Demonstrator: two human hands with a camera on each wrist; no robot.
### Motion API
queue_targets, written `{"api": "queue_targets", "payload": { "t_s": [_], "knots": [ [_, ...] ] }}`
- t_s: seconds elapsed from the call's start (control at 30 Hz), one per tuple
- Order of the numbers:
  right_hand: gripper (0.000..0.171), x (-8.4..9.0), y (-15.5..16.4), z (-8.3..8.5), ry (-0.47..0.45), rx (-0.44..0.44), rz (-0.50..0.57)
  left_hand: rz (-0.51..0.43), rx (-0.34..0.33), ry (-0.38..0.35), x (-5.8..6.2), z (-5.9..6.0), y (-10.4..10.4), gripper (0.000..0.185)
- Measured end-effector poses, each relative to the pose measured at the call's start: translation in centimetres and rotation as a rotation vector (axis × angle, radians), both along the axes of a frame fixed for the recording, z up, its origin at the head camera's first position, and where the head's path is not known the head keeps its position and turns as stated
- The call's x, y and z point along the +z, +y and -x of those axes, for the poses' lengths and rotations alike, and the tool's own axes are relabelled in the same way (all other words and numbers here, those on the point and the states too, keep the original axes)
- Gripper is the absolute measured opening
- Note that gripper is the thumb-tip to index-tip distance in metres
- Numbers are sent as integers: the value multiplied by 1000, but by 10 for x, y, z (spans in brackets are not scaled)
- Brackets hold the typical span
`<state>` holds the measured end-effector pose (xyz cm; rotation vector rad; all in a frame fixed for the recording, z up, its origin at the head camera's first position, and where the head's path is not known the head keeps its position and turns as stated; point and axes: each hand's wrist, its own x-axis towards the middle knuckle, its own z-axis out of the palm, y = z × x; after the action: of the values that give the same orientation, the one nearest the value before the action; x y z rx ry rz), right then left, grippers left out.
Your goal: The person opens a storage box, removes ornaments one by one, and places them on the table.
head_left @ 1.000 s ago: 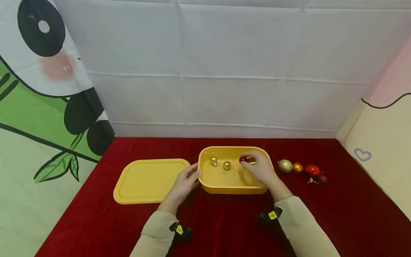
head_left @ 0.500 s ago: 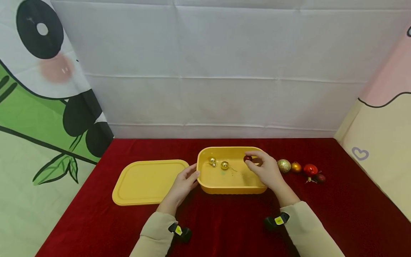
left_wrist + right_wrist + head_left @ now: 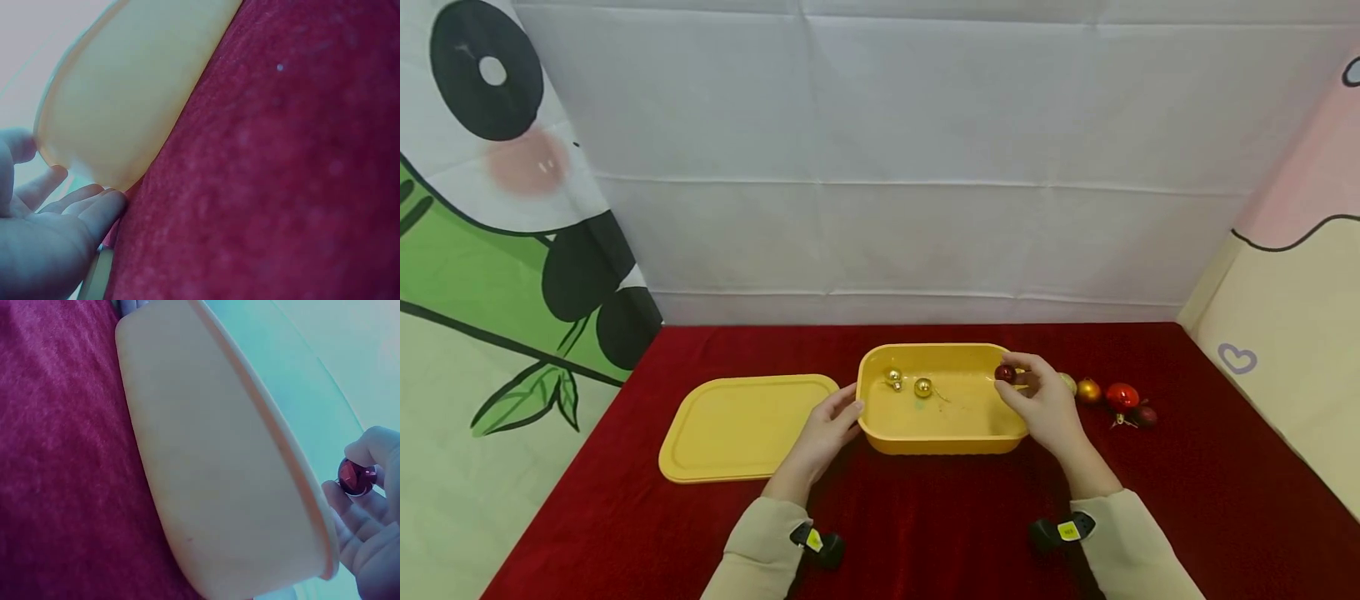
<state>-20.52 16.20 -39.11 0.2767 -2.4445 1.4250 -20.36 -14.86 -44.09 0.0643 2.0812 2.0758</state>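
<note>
A yellow plastic tub [image 3: 942,440] stands on the red cloth [image 3: 925,517]. Two small gold baubles [image 3: 922,387] lie on its floor at the left. My right hand [image 3: 1041,400] pinches a small dark red bauble [image 3: 1004,373] [image 3: 356,477] over the tub's right rim. My left hand [image 3: 831,421] [image 3: 50,237] rests with its fingers against the tub's left wall [image 3: 119,119]. To the right of the tub lie more baubles: a gold one [image 3: 1088,391], a bright red one [image 3: 1122,396] and a dark red one [image 3: 1144,415]; another, glittery one is mostly hidden behind my right hand.
The tub's yellow lid [image 3: 745,427] lies flat to the left of the tub. A white sheet [image 3: 910,167] hangs behind the table, a panda-print cloth [image 3: 497,250] at the left, a cream and pink panel [image 3: 1292,333] at the right.
My right hand has carried the dark red bauble from the middle of the tub rightward to its right rim. The left hand has stayed at the tub's left wall.
</note>
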Motion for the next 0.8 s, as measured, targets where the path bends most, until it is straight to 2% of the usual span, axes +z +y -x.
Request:
{"api": "queue_targets", "payload": {
  "t_s": [0.17, 0.53, 0.8],
  "knots": [
    [32, -1, 6, -1, 34, -38, 21, -1, -6, 1, 1, -1, 0, 50],
    [33, -2, 24, 0, 2, -122, 16, 15, -10, -11, 1, 0, 1, 50],
    [36, -1, 37, 3, 10, -140, 72, 11, -3, -9, 0, 1, 1, 48]
  ]
}}
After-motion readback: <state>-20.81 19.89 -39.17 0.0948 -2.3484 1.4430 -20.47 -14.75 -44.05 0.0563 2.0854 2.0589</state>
